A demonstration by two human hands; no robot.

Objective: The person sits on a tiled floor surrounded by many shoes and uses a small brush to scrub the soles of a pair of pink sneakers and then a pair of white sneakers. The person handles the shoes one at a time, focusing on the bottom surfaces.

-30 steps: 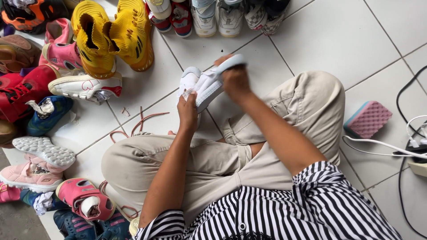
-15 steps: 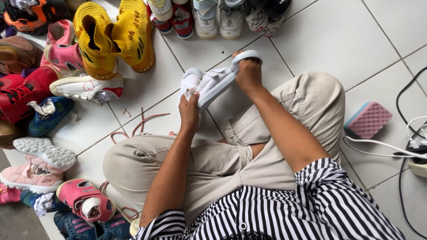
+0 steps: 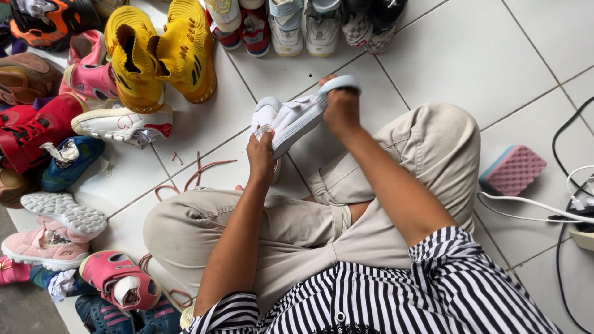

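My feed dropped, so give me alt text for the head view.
Both hands, left hand and right hand, hold a small white shoe above crossed legs on a white tiled floor. Many shoes lie left, including yellow high-tops; a pink sponge lies right.

A small white shoe (image 3: 296,117) is being held up off the tiled floor, above the person's crossed legs in beige trousers. It is lying tilted, running from lower left to upper right, with its rounded toe pointing left and its heel end rising to the right. The left hand (image 3: 261,158) is gripping it from below near the toe, while the right hand (image 3: 341,110) is clasping the heel end, where a pale grey-white rim is curving over the fingers (its fastening is too small to make out).
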